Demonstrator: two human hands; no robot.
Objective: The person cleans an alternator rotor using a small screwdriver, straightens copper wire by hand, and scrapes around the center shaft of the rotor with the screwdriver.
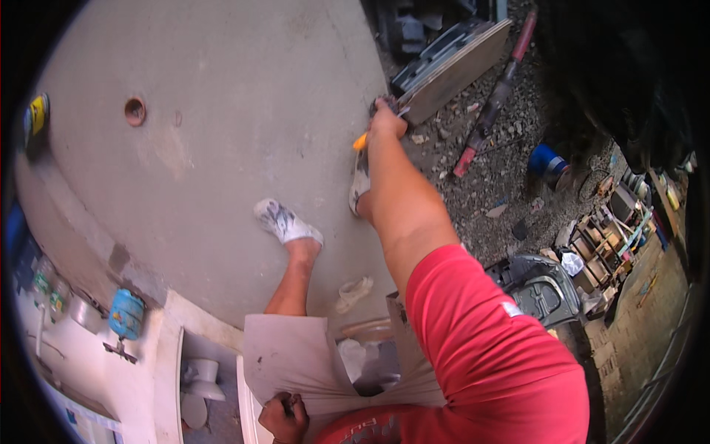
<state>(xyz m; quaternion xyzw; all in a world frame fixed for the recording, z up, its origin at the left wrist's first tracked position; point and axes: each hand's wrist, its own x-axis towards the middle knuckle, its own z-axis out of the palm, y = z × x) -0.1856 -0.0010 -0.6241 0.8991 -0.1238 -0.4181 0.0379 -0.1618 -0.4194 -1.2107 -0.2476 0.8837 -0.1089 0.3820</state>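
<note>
At 12 o'clock, your right hand (388, 120) seems to grasp an orange tool (360, 141), whose orange end sticks out beside your wrist above the concrete floor (244, 89); the corner of a wooden board (455, 74) is just beside this hand, toward 1 o'clock; between 6 and 7 o'clock, your left hand (285, 418) is near your shorts (288, 355), its fingers bent, but I cannot tell if they hold something; a reddish ring (134, 112) lies at 10 o'clock.

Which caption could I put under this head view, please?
Right hand at a yellow handle beside a tilted board, left hand by the pale shorts.
</note>
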